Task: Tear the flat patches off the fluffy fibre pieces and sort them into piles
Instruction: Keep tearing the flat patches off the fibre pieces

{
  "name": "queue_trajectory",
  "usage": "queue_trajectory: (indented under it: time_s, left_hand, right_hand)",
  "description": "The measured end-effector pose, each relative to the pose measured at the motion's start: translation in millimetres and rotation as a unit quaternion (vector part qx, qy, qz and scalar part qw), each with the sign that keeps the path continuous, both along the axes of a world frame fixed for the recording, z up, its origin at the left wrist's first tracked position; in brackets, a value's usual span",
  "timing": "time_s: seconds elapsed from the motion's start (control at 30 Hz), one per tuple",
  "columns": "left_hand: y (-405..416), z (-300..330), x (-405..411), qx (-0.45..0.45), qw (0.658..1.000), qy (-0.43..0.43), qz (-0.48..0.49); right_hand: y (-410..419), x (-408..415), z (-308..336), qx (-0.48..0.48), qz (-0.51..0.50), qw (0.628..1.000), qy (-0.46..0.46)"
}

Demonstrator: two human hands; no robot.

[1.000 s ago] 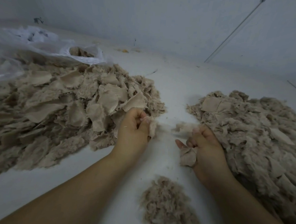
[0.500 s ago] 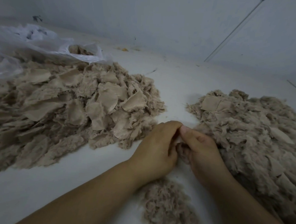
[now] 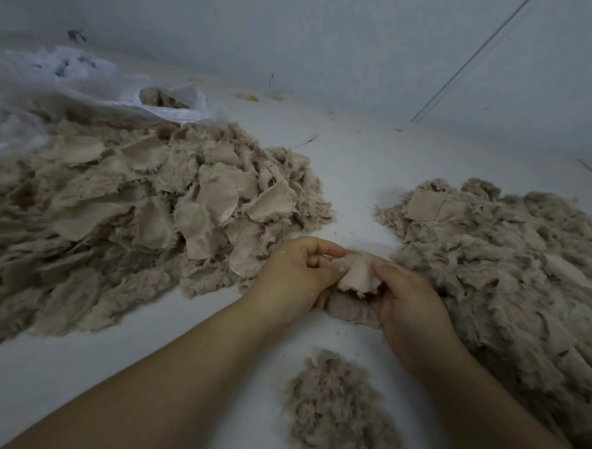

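— What are the hands doing over there?

— They meet in the middle of the white table. The left hand has its fingers curled, and its thumb and forefinger pinch the top edge of a flat beige patch. The right hand grips the same piece from the other side, with its thumb on the patch and its fingers curled under the fluffy fibre piece the patch sits on.

— So the patch is between them?

— Yes, standing up a little between the two thumbs, with the fluff hanging below it, just above the tabletop.

— And the piles?

— Three. On the person's left is a big heap of flat patches, woven squares lying every way with fluff at their edges. It reaches nearly to the left hand. On the right is a large heap of fluffy pieces, a few flat patches showing near its far edge. The right hand lies against it. Closest to the person, between the forearms, is a small mound of loose fluff, apart from both hands.

— Anything behind?

— A clear plastic bag lies at the far left, touching the patch heap, its mouth open on some beige scraps. The pale wall runs behind the table.
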State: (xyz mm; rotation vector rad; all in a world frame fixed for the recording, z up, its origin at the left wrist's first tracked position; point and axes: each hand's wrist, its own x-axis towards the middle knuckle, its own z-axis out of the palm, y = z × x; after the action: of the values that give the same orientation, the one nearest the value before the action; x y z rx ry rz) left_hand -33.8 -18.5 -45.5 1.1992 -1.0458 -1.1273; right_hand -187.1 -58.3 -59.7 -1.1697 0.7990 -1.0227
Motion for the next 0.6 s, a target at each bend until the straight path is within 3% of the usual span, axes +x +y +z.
queue_trajectory:
  time_s: [0.2,0.37,0.5,0.6]
  left_hand:
    - [0,-3,4,-0.039,0.999,0.015,-0.001]
    - [-4,-3,5,0.014,0.994,0.102,-0.027]
    - [-1,-2,6,0.032,0.995,-0.007,-0.096]
    - [-1,1,5,-0.012,0.997,0.073,0.011]
  right_hand:
    - [5,-1,0,-0.044,0.031,0.998,0.02]
    - [11,0,7,-0.047,0.085,0.995,-0.032]
    - [9,0,4,-0.022,0.049,0.998,-0.028]
    - [6,1,3,-0.018,0.017,0.999,-0.029]
